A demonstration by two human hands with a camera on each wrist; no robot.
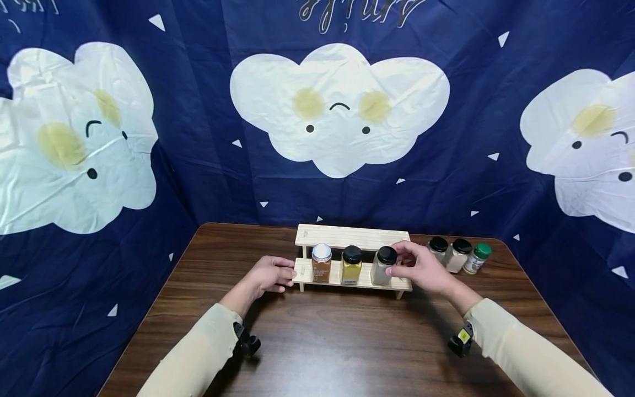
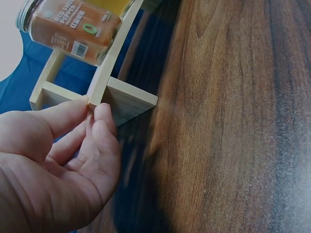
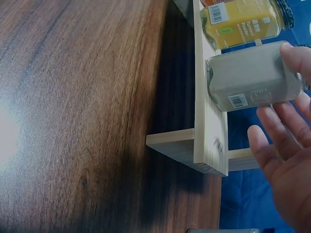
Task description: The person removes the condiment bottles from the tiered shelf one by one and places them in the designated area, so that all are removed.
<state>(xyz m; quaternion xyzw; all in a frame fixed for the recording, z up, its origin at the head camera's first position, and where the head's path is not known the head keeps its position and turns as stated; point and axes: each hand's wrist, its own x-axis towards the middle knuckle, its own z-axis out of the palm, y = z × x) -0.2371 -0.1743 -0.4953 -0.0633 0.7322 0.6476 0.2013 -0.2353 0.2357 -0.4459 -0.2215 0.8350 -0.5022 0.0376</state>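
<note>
A two-tier pale wooden rack [image 1: 324, 236] stands near the back of the table. On its lower shelf are a silver-lidded jar of red-brown powder [image 1: 321, 267], a black-lidded yellow jar [image 1: 351, 267] and a black-lidded greyish jar [image 1: 382, 269]. My left hand [image 1: 270, 275] pinches the left end of the lower shelf; in the left wrist view, thumb and fingertips of this hand [image 2: 63, 165] meet at the shelf's corner. My right hand [image 1: 428, 268] grips the greyish jar [image 3: 250, 77] near its lid, thumb on one side and fingers on the other. That jar's base is at the shelf.
Right of the rack stand two black-lidded jars [image 1: 457, 257] and a green-lidded jar [image 1: 477, 259], close together. The brown wooden table [image 1: 342, 342] extends in front of the rack. A dark blue cloth with white clouds [image 1: 198, 110] hangs behind and at the sides.
</note>
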